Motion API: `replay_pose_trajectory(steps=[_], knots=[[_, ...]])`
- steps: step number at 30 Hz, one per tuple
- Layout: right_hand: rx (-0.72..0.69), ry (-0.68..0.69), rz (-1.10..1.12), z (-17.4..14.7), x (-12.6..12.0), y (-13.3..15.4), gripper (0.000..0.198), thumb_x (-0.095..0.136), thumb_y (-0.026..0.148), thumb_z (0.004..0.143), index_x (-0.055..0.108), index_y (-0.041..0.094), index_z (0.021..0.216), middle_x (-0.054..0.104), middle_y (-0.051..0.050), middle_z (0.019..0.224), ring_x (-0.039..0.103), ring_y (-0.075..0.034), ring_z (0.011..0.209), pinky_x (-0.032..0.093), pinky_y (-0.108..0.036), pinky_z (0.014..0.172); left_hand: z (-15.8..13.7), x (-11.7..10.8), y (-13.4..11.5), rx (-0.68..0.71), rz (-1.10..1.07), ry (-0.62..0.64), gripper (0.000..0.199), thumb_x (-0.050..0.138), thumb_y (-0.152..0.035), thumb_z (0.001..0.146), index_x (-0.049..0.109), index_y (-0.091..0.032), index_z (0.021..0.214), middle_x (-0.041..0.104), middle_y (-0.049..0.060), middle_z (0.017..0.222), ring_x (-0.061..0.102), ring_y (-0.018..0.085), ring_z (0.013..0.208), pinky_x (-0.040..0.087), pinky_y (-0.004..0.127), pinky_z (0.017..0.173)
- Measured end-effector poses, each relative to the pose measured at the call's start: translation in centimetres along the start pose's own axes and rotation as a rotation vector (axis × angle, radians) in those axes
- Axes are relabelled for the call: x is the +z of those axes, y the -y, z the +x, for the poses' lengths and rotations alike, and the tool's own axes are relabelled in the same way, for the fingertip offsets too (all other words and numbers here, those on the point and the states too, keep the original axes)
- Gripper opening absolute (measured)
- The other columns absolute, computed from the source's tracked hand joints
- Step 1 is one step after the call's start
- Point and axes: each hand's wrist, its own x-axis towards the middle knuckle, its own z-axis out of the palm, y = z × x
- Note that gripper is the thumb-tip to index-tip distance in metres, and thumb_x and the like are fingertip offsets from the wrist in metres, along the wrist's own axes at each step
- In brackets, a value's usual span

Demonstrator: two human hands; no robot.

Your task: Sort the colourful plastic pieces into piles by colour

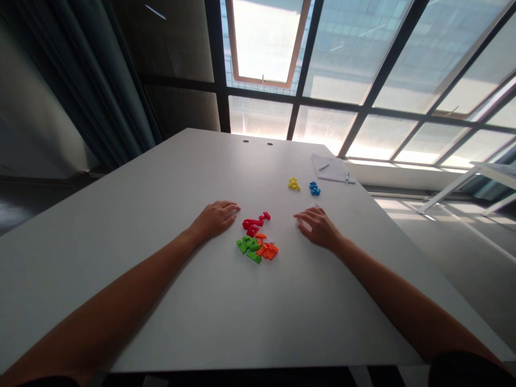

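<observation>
My left hand [216,217] rests on the white table with its fingers stretched toward the right, holding nothing. Just right of its fingertips lie several red plastic pieces [252,224]. Nearer to me, green pieces [249,246] and orange pieces [268,250] lie in a heap that touches or almost touches the red ones. On the other side of the heap, my right hand [316,226] lies on the table, its fingers extended and slightly bent, with nothing visible in it. Beyond it are a small yellow pile [294,184] and a small blue pile [315,188].
The white table [193,312] spreads widely around both arms. Near its right far edge lie paper sheets [332,167] with pens on them. Two round holes sit by the far edge. Windows stand behind, a dark curtain [100,80] at left, and a white-legged table [455,185] at right.
</observation>
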Motion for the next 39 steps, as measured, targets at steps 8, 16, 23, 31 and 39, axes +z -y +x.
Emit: replay_pose_trajectory(steps=[8,16,23,31,39], knots=[[0.412,-0.036,-0.23,-1.1,0.0,-4.9,0.027,0.067,0.031,0.096,0.075,0.019,0.119,0.082,-0.014,0.114,0.071,-0.034,0.113,0.042,-0.047,0.105,0.0,0.1,0.0,-0.009,-0.006,-0.005,0.043,0.051,-0.038,0.103,0.079,-0.029,0.133,0.075,0.009,0.146,0.068,0.032,0.134,0.054,0.053,0.117],[0.526,-0.057,-0.358,-1.1,0.2,-4.8,0.053,0.061,0.039,0.1,0.064,0.015,0.148,0.077,-0.021,0.134,0.065,-0.04,0.122,0.043,-0.048,0.101,0.0,-0.1,0.0,-0.017,0.004,0.017,0.044,0.049,-0.038,0.103,0.078,-0.029,0.135,0.073,0.009,0.148,0.066,0.031,0.136,0.052,0.053,0.119],[0.595,-0.028,-0.293,-1.5,0.7,-5.9,0.047,0.058,0.041,0.101,0.074,0.016,0.137,0.078,-0.019,0.135,0.067,-0.039,0.121,0.046,-0.049,0.1,0.1,0.1,0.1,-0.011,-0.006,0.005,0.044,0.049,-0.038,0.103,0.078,-0.028,0.135,0.074,0.01,0.147,0.067,0.032,0.135,0.053,0.053,0.118],[0.49,0.019,-0.239,-1.8,-0.1,-6.4,0.041,0.059,0.031,0.098,0.078,0.023,0.134,0.078,-0.013,0.139,0.065,-0.036,0.128,0.046,-0.049,0.104,0.1,0.2,0.1,-0.013,-0.016,-0.002,0.043,0.05,-0.039,0.103,0.078,-0.029,0.134,0.074,0.01,0.147,0.067,0.031,0.135,0.053,0.052,0.118],[0.419,0.07,-0.185,-2.3,-0.5,-7.3,0.044,0.058,0.025,0.099,0.074,0.022,0.14,0.075,-0.013,0.144,0.064,-0.034,0.134,0.046,-0.049,0.107,0.1,0.2,0.3,-0.002,-0.008,0.01,0.044,0.049,-0.039,0.104,0.078,-0.028,0.135,0.073,0.01,0.148,0.066,0.031,0.136,0.052,0.053,0.119]])
